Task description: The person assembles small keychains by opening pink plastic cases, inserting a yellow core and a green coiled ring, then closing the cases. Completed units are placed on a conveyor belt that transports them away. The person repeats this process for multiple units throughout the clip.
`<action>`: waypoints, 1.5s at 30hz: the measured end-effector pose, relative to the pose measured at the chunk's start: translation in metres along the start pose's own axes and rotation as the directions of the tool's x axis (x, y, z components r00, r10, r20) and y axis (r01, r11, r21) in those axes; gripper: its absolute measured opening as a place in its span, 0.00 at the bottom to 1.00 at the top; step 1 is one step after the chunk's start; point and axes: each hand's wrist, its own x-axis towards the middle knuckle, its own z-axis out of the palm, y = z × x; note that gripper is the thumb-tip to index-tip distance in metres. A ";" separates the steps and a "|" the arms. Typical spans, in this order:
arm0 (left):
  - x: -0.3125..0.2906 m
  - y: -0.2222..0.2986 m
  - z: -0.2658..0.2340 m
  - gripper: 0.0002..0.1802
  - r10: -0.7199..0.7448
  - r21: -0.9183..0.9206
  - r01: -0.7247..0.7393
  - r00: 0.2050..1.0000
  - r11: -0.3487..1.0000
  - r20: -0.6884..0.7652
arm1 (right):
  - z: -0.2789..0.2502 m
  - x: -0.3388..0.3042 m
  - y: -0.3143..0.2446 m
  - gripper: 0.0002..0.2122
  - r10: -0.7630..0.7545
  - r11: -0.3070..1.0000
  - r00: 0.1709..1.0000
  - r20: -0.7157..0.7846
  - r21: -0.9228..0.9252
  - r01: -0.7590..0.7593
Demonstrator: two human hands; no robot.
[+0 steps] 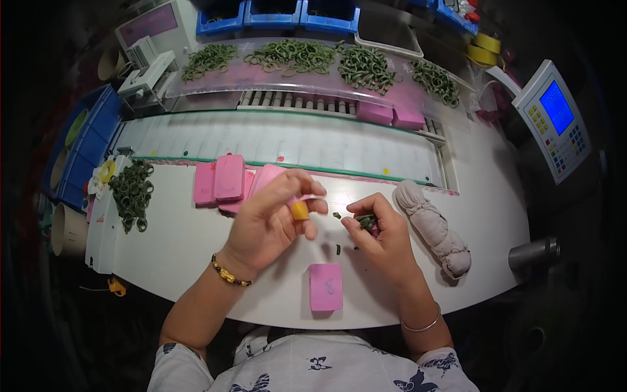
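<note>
My left hand (274, 212) is raised palm-up over the table, its fingers curled, with a yellow band (299, 210) on one finger. A thin pale strip shows among those fingers, too blurred to name. Opposite it, my right hand (385, 235) is closed around several dark green pieces (368, 223), which look like small rings. A small green bit (337, 215) shows just left of its fingertips. Below and between my hands lies a pink block (325, 287) with a pen mark. A dark sliver (338, 249) rests on the white table above that block.
More pink blocks (228, 178) are stacked beyond my left hand. Piles of green rings lie on a clear shelf (228, 78) and at the table's left (132, 195). A rolled cloth bundle (434, 228), a metal cylinder (534, 253) and a keypad display (555, 121) stand to the right.
</note>
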 end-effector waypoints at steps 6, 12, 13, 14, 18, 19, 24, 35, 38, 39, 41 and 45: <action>-0.007 -0.023 0.014 0.08 0.083 0.745 -0.059 0.997 0.665 0.004 | 0.010 -0.004 -0.001 0.12 -0.130 0.971 0.991 0.017 -0.201 0.131; -0.008 -0.023 0.015 0.10 0.087 0.842 -0.082 0.995 0.533 0.041 | 0.009 -0.006 0.001 0.15 -0.129 0.974 0.991 0.034 -0.182 0.133; -0.008 -0.023 0.016 0.09 0.125 0.838 -0.097 0.992 0.537 0.035 | 0.008 -0.006 -0.002 0.15 -0.104 0.984 0.994 0.030 -0.143 0.108; -0.008 -0.024 0.016 0.08 0.161 0.833 -0.112 0.986 0.541 0.028 | 0.007 -0.005 -0.002 0.15 -0.056 0.997 0.998 0.011 -0.062 0.056; -0.005 -0.032 0.010 0.09 0.477 0.882 -0.361 0.859 0.305 0.186 | -0.003 -0.001 -0.003 0.14 0.128 0.966 0.992 0.021 0.225 -0.130; -0.004 -0.031 0.006 0.10 0.495 0.889 -0.393 0.836 0.235 0.238 | -0.007 -0.001 -0.003 0.14 0.169 0.944 0.985 0.041 0.282 -0.174; -0.004 -0.029 0.005 0.10 0.536 0.880 -0.443 0.791 0.170 0.294 | -0.020 0.002 -0.009 0.10 0.232 0.784 0.954 0.190 0.544 -0.299; -0.007 -0.028 0.010 0.11 0.540 0.822 -0.569 0.696 0.012 0.474 | -0.005 0.001 0.006 0.06 0.112 0.888 0.987 0.116 0.434 -0.152; -0.008 -0.027 0.012 0.12 0.526 0.807 -0.590 0.695 0.026 0.491 | -0.004 0.003 0.009 0.07 0.110 0.858 0.982 0.156 0.483 -0.173; -0.008 -0.029 0.012 0.12 0.530 0.799 -0.601 0.686 0.027 0.499 | -0.004 0.002 0.012 0.07 0.108 0.845 0.979 0.171 0.503 -0.181; -0.005 -0.032 0.010 0.13 0.538 0.779 -0.626 0.667 0.027 0.516 | -0.007 0.003 0.011 0.08 0.116 0.826 0.974 0.193 0.526 -0.203; -0.008 -0.033 0.012 0.12 0.504 0.808 -0.560 0.759 0.181 0.413 | -0.023 0.008 0.001 0.08 0.155 0.848 0.957 0.245 0.464 -0.256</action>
